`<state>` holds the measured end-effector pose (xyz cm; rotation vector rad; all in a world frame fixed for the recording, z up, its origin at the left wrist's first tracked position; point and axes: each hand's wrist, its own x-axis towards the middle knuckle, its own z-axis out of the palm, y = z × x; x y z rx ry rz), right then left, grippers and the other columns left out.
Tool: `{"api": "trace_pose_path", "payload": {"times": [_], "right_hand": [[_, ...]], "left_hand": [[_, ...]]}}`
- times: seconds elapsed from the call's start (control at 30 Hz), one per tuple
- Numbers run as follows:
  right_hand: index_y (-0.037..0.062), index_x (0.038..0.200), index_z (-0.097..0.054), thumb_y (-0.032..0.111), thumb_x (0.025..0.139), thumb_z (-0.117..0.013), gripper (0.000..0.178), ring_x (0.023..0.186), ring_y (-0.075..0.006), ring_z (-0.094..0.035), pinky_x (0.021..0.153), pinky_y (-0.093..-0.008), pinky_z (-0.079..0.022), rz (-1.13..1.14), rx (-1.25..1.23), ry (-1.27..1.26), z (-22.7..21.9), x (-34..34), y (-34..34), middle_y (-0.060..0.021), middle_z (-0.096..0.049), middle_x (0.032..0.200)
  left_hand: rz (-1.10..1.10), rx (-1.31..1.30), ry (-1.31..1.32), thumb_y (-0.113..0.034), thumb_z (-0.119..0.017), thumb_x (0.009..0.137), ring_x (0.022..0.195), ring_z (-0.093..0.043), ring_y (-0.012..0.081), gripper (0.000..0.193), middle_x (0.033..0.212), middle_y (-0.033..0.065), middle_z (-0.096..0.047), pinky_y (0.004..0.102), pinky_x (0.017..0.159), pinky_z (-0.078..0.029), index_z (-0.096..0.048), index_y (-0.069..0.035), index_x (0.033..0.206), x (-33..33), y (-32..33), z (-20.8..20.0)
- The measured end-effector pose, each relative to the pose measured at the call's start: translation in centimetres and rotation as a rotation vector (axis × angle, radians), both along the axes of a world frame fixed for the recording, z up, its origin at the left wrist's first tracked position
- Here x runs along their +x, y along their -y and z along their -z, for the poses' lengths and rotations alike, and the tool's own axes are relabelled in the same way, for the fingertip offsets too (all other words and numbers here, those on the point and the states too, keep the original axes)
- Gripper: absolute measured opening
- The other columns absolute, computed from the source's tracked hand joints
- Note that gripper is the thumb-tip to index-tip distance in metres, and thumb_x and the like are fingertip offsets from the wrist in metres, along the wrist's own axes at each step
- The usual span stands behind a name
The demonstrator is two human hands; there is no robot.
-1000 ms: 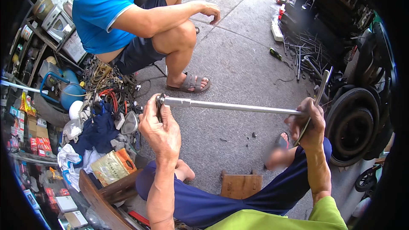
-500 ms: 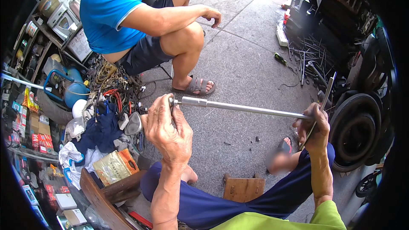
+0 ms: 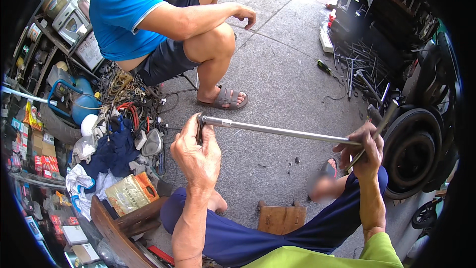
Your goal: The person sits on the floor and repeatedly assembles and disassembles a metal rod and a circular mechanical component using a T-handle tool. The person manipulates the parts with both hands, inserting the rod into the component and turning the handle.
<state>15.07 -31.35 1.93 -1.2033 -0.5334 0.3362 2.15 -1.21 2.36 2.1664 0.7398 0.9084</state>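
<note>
A long silvery T-handle socket wrench (image 3: pixel 292 133) lies nearly level across the space between my hands, its right end slightly lower. My left hand (image 3: pixel 197 158) is closed on a small dark metal part (image 3: pixel 200 130), pinched between thumb and fingers; most of that part is hidden. The socket end of the wrench meets it at the fingertips. At the other end, my right hand (image 3: pixel 366 155) wraps round the wrench where its crossbar passes through. The crossbar slants up and to the right out of the fist.
Ahead on the left sits a person in a blue shirt (image 3: pixel 119 15). A low wooden stool (image 3: pixel 281 220) stands between my legs. Loose metal tools (image 3: pixel 364 59) and a screwdriver (image 3: pixel 325 67) lie at right, near a black wheel (image 3: pixel 414 151). Cloths (image 3: pixel 116 151) are piled left.
The socket end has closed up against the dark part, covering the small tip that showed between them. The crossbar has turned in my right hand and now leans further right.
</note>
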Motion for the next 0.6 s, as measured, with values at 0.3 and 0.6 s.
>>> {"api": "trace_pose_path", "payload": {"times": [0.3, 0.6], "right_hand": [[-0.004, 0.106, -0.052, 0.019, 0.099, -0.042, 0.026, 0.08, -0.0274, -0.071, 0.069, -0.0346, -0.058, 0.03, -0.461, 0.903, 0.2, -0.1, -0.2, -0.0216, -0.068, 0.092], [0.0023, 0.095, -0.052, 0.038, 0.101, -0.044, 0.037, 0.061, -0.0188, -0.068, 0.053, -0.0256, -0.05, 0.112, -0.546, 0.052, 0.0, -0.9, -0.2, -0.0159, -0.068, 0.074]], "left_hand": [[-0.084, 0.12, -0.033, 0.0, -0.063, 0.08, 0.069, -0.065, 0.0344, 0.021, 0.076, 0.0184, -0.066, 0.042, 0.062, -0.048, -0.066, 0.004, 0.101, -0.5, -1.5, 0.0], [-0.054, 0.423, -0.059, 0.003, -0.061, 0.079, 0.085, -0.065, 0.0305, 0.026, 0.092, 0.0163, -0.068, 0.0394, 0.075, -0.044, -0.063, 0.004, 0.105, -0.5, -0.5, -0.8]]}}
